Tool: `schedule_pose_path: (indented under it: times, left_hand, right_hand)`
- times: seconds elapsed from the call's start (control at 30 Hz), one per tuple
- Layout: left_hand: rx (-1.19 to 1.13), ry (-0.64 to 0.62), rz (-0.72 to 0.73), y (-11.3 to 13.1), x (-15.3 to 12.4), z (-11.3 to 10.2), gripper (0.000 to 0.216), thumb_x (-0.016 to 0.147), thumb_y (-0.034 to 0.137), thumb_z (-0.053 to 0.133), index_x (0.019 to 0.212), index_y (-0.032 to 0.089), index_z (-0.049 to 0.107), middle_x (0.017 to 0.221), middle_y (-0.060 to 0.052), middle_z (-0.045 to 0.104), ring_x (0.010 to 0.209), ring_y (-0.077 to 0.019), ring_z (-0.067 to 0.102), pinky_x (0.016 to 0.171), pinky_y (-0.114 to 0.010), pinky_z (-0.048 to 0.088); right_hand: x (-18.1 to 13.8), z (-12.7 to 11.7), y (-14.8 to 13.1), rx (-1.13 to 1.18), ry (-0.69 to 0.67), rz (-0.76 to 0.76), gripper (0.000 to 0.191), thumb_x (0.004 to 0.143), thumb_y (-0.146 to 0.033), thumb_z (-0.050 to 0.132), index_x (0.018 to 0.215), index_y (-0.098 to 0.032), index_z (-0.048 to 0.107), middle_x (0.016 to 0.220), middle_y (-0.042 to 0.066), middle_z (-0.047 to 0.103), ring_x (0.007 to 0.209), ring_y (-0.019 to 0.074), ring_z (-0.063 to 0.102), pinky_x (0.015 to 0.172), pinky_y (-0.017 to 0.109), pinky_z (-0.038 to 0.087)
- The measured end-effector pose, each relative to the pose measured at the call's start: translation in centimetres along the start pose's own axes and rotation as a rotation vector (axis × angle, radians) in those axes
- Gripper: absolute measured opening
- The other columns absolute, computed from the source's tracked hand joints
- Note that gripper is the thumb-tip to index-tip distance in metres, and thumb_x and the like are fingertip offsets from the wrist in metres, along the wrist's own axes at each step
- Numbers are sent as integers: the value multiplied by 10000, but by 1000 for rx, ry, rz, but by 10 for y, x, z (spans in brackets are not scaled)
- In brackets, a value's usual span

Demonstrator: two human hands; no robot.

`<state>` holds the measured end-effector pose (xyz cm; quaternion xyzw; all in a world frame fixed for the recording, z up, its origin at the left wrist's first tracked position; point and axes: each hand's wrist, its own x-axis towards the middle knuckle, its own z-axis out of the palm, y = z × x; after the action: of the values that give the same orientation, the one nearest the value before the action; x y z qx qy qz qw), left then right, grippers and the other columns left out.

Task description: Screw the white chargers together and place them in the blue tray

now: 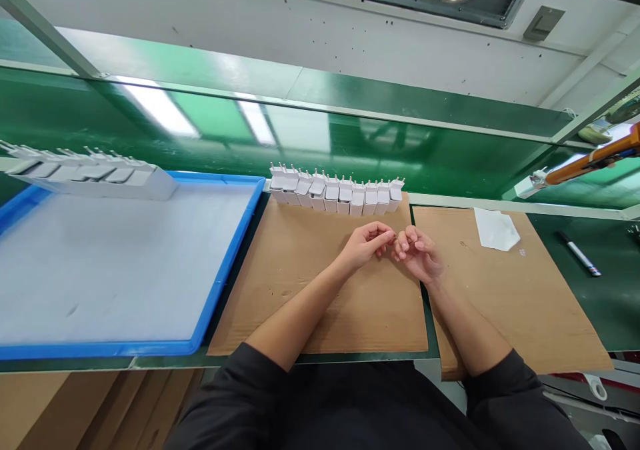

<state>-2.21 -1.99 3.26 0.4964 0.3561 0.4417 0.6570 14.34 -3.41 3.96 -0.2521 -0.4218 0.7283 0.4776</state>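
My left hand (370, 245) is above the middle cardboard sheet (320, 290), its thumb and index finger pinched together. Whatever is in that pinch, if anything, is too small to make out. Right beside it, my right hand (419, 253) is turned palm up, with loosely curled fingers somewhat apart and no object visible in them. The fingertips of both hands meet or nearly meet. Just beyond them, a row of white plug adapters (331, 193) stands along the back edge of the cardboard, pins pointing up.
At left lies a blue-rimmed tray (227, 273) with a white bottom; a block of white plug adapters (95, 173) sits at its back. On the right are another cardboard sheet (500, 303), a white paper piece (496, 229) and a marker (579, 254). An orange tool (593, 157) hangs at upper right.
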Motion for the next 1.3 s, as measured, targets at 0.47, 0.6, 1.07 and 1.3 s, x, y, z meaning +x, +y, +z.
schedule_pose_path:
  times: [0.47, 0.6, 1.07, 1.3]
  left_hand:
    - [11, -14, 8, -3, 1, -1, 426, 732, 543, 704, 821, 133, 630, 678, -1, 601, 550, -68, 519, 493, -188, 413]
    - [8, -14, 1, -4, 1, 0, 417, 734, 533, 705, 817, 132, 626, 677, 0, 597, 554, -66, 515, 490, -184, 410]
    - [1, -27, -2, -6, 2, -1, 420, 730, 534, 705, 818, 133, 619, 653, 4, 590, 554, -70, 516, 495, -189, 405]
    - [2, -35, -8, -6, 2, -1, 418, 727, 532, 708, 826, 135, 621, 667, 1, 596, 561, -72, 518, 503, -194, 402]
  right_hand:
    - [1, -2, 4, 81, 2, 17, 322, 678, -329, 750, 698, -209, 452, 619, -50, 517, 535, 99, 482, 596, 266, 429]
    - [1, -3, 5, 97, -25, 14, 300, 700, -317, 755, 709, -205, 477, 632, -45, 548, 544, 96, 497, 606, 260, 435]
    - [1, -3, 7, 83, -23, 4, 301, 712, -321, 773, 716, -196, 500, 630, -49, 562, 547, 80, 512, 617, 244, 434]
    - [1, -3, 7, 55, 21, 26, 323, 686, -344, 782, 704, -205, 491, 603, -47, 546, 527, 99, 481, 586, 262, 414]
